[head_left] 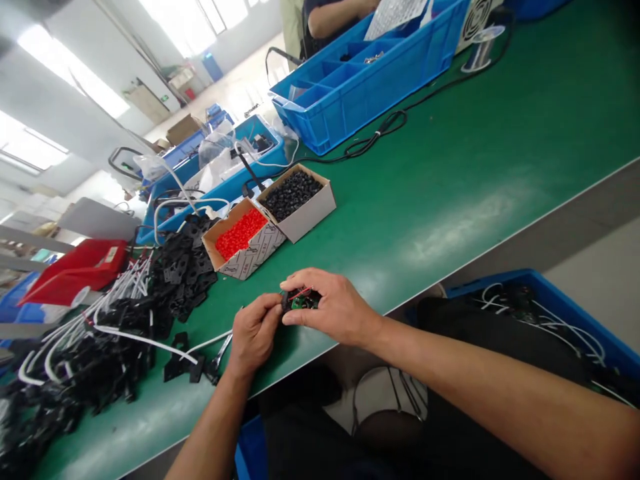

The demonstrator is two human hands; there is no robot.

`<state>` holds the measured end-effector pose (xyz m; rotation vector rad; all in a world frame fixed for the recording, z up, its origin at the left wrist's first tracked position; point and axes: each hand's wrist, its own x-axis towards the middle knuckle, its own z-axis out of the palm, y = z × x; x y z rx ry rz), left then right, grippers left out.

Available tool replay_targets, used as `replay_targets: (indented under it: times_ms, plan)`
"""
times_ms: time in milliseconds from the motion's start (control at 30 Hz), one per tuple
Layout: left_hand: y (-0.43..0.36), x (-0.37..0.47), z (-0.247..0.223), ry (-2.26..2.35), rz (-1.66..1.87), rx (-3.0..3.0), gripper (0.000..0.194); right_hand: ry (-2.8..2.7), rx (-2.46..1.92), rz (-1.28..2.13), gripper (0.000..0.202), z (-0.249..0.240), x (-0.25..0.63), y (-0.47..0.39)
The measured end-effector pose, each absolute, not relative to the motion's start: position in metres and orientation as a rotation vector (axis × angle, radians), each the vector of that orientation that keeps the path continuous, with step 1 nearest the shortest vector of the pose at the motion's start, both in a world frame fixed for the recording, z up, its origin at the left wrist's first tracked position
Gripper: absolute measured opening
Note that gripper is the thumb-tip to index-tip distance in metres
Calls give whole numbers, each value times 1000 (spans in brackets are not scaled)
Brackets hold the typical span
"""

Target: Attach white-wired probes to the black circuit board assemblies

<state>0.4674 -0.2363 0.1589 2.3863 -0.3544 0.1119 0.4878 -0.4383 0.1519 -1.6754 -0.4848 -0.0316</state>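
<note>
We have the long green workbench (480, 153) before us, a blue divided bin (370, 110) along its far side. On the left lies a big heap of black plastic parts and white cables (115, 347); which of them are finished, we cannot tell. A cardboard box of black pieces (315, 215) and a cardboard box of red pieces (255, 257) stand side by side, both well stocked. Near the bench's front edge, our right hand (345, 307) grips a small black housing (287, 301), and our left hand (255, 333) pinches its left end. We judge this unit half-done: its green circuit board (299, 303) lies uncovered, and a thin red wire (301, 292) shows, its joints too small to read.
</note>
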Motion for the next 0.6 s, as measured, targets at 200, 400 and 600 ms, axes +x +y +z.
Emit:
replay_targets:
  times_ms: [200, 400, 600]
  plan:
    - [-236, 467, 156, -347, 96, 2353, 18, -484, -1682, -55, 38, 151, 488, -437]
    - [-239, 472, 171, -380, -77, 2258, 19, -438, -1633, -35, 34, 150, 489, -437]
    - [-232, 496, 204, -594, -370, 2292, 37, -236, -1465, 103, 42, 148, 498, -438]
